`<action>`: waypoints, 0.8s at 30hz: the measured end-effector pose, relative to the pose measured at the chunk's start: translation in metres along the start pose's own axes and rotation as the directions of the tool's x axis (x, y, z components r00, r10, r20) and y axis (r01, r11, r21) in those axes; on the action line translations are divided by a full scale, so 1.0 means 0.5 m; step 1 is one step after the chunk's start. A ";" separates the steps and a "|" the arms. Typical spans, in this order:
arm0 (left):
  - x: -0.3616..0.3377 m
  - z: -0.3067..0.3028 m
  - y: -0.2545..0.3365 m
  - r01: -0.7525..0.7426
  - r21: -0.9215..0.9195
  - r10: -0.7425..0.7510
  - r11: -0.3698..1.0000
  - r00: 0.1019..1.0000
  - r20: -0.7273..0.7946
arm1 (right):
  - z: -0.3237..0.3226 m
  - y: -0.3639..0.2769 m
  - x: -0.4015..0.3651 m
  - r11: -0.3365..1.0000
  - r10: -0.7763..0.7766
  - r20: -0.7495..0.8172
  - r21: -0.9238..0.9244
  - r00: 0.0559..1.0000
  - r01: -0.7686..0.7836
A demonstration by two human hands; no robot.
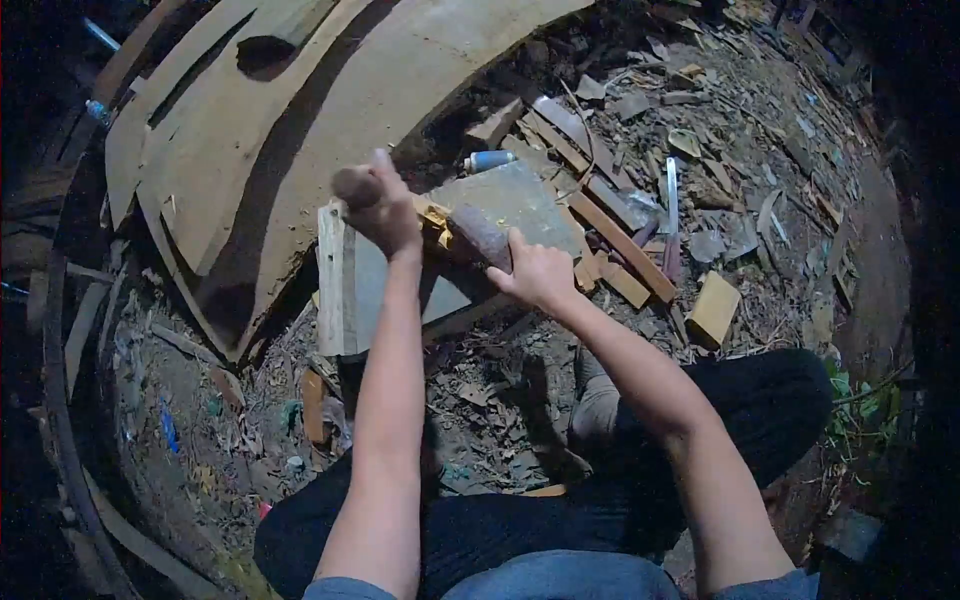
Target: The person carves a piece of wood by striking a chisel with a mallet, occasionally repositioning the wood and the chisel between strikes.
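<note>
My left hand is closed round a brown, round-ended piece, slightly blurred; its thumb sticks up and the rest of the piece is hidden by the fingers. My right hand grips the near end of a rough, dark brown block, its thumb and a finger on either side. Between the hands lies a bright yellow piece of wood, with small yellow crumbs near it. Both hands are above a flat grey work board. A pale wooden beam forms the board's left end.
Large curved wooden slabs lean at the upper left. A blue-and-white cylinder lies at the board's far edge. To the right are wooden strips, a yellowish block and a metal strip. Scraps litter the ground.
</note>
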State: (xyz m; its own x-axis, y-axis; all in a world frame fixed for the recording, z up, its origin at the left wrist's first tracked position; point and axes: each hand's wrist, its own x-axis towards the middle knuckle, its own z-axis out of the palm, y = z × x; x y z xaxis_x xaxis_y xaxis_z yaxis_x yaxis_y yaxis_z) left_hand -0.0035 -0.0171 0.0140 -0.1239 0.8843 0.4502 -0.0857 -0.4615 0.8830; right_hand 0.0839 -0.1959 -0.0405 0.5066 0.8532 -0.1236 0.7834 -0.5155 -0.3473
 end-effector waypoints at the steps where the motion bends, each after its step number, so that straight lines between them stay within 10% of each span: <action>1: 0.031 -0.004 -0.014 0.119 -0.128 -0.123 0.985 0.992 -0.030 | 0.002 0.004 0.001 1.000 0.004 -0.006 0.001 1.000 -0.004; 8: 0.074 -0.045 0.054 0.330 -0.500 -0.462 0.801 0.871 -0.165 | -0.004 0.011 0.006 0.999 -0.024 -0.002 0.024 1.000 0.024; 16: 0.045 -0.031 0.099 0.288 -0.434 -0.165 0.854 0.940 0.299 | 0.031 0.061 0.042 0.890 -0.010 0.058 0.456 0.998 -0.018; 24: 0.017 0.001 0.066 0.285 -0.377 -0.087 0.882 0.882 0.464 | 0.011 0.056 0.039 0.911 0.002 0.147 0.408 0.989 -0.063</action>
State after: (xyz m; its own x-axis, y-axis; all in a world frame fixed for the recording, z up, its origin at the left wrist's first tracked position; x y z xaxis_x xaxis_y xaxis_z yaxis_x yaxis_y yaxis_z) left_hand -0.0071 -0.0248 0.0467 0.3564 0.8526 0.3821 -0.4830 -0.1819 0.8565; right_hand 0.1137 -0.1935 -0.0577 0.4499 0.8543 -0.2602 0.5350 -0.4911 -0.6875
